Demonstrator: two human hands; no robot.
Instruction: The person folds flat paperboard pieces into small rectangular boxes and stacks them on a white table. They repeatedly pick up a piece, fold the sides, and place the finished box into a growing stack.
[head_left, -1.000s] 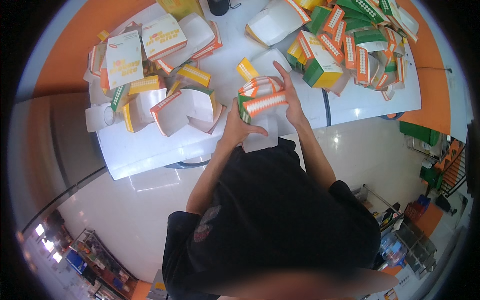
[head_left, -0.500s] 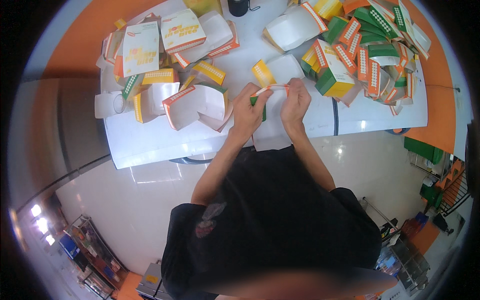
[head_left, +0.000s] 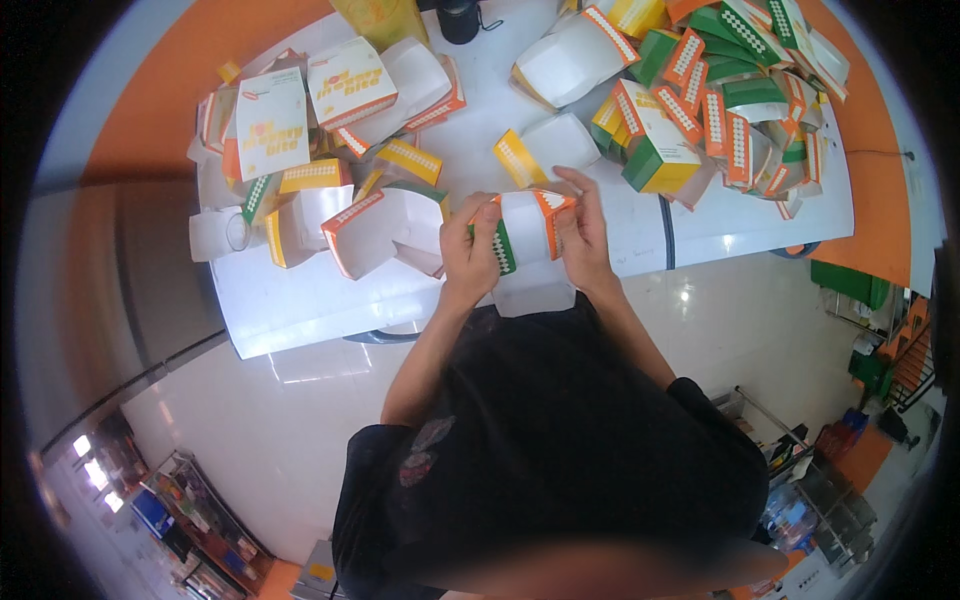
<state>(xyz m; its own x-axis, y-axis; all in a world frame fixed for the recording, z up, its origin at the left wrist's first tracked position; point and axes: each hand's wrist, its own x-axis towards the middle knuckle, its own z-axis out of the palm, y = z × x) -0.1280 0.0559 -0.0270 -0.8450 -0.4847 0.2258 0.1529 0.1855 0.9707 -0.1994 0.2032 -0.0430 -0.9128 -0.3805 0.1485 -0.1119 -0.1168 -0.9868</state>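
Between my hands is a cardboard food box (head_left: pixel 523 222), white inside, with a green side panel at the left and an orange one at the right. My left hand (head_left: pixel 469 248) is closed around the green side, its thumb lying along the panel. At the orange side my right hand (head_left: pixel 586 232) grips the panel, the index finger raised away from it. The box's long white flap (head_left: pixel 535 292) points toward my body and hangs over the table's near edge. Just beyond my hands lies an open white box with a yellow side (head_left: pixel 520 158).
Opened and closed boxes (head_left: pixel 275 125) are heaped on the left of the white table (head_left: pixel 290 318). A larger pile of folded green and orange boxes (head_left: pixel 735 120) covers the right. A black cylinder (head_left: pixel 458 20) and a yellow bag (head_left: pixel 383 22) stand at the far edge.
The box's side panels now stand up and its inside faces me; before, its far edge was pinched together between both hands. My right index finger has lifted.
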